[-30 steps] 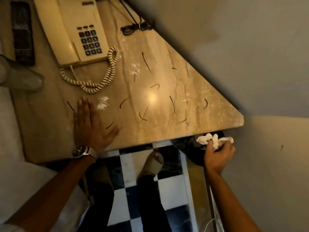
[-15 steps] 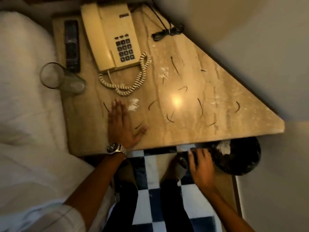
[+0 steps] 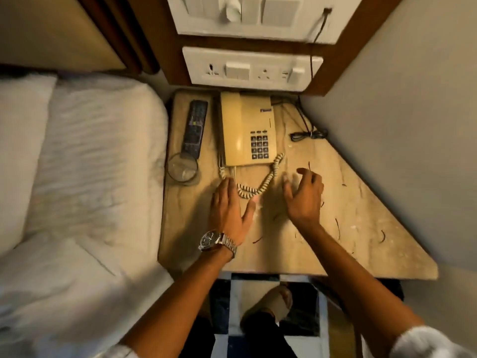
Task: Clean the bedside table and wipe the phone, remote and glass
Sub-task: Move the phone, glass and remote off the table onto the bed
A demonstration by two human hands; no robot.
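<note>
My left hand (image 3: 228,214) lies flat and spread on the bedside table (image 3: 304,251), just in front of the phone (image 3: 245,130). My right hand (image 3: 304,197) hovers beside its coiled cord (image 3: 260,182), fingers loosely curled, empty. Remote (image 3: 195,128) and glass (image 3: 182,169) sit left of the phone.

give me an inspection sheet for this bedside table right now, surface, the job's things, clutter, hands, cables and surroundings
Surface: marble bedside table, dusty smears.
Job's things: phone at back; remote left of it; glass in front of remote.
Clutter: dark strands scattered on the right side.
Hands: left hand flat on top; right hand open, empty, above surface.
Cables: coiled handset cord; bundled black cable.
Surroundings: bed left, switch panel behind.
</note>
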